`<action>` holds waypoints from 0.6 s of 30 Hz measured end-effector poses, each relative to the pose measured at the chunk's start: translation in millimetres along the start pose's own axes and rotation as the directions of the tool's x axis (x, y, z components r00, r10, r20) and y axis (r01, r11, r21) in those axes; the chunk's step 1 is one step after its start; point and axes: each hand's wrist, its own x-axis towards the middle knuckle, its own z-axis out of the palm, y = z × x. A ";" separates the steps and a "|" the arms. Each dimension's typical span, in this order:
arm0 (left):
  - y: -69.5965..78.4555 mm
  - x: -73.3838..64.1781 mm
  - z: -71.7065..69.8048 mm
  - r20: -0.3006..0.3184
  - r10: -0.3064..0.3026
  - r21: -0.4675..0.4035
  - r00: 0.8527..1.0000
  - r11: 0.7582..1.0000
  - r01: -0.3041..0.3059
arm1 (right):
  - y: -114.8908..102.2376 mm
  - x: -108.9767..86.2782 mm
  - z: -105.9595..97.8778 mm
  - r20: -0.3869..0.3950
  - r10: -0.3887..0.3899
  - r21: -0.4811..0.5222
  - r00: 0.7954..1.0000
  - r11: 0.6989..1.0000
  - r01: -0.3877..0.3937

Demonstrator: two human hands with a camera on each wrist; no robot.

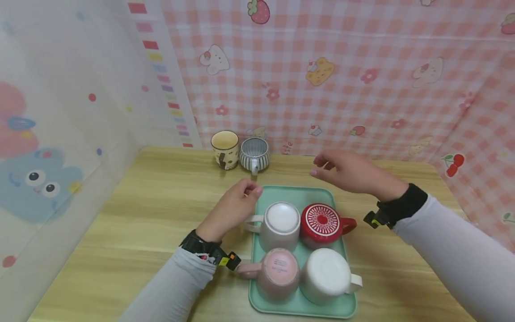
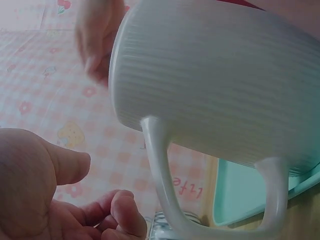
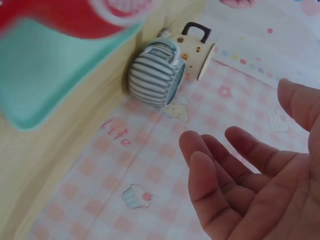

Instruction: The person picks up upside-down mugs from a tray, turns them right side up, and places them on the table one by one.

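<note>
My left hand point(image 1: 235, 205) hovers over the tray's left edge, just beyond the ribbed white mug point(image 1: 281, 223), with loosely bent fingers and nothing in them. That mug's side and handle fill much of the left wrist view. Above the table behind the tray, my right hand point(image 1: 350, 174) is empty, its fingers gently bent. The red mug point(image 1: 322, 223), pink mug point(image 1: 278, 273) and plain white mug point(image 1: 327, 273) also stand upside down on the green tray point(image 1: 295, 193). A blue-grey striped cup point(image 3: 155, 75) and a spotted cream mug point(image 3: 200, 55) stand upright at the back.
The pale wooden table point(image 1: 153, 214) meets a pink checked cloth point(image 1: 342, 107) hung behind it. A white patterned cloth point(image 1: 92, 134) borders the left side. Handles of the mugs stick out past both long edges of the tray.
</note>
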 end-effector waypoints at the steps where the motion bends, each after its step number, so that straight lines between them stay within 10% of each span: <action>1: -0.6 0.0 -0.4 -0.001 0.003 0.005 1.000 1.000 -0.003 | 2.6 -6.6 2.3 -0.006 0.004 -0.002 1.000 1.000 -0.004; 18: -1.9 0.7 -1.4 0.011 0.011 -0.003 1.000 1.000 -0.011 | 59.8 -87.7 54.6 0.009 0.044 0.190 0.999 0.981 -0.045</action>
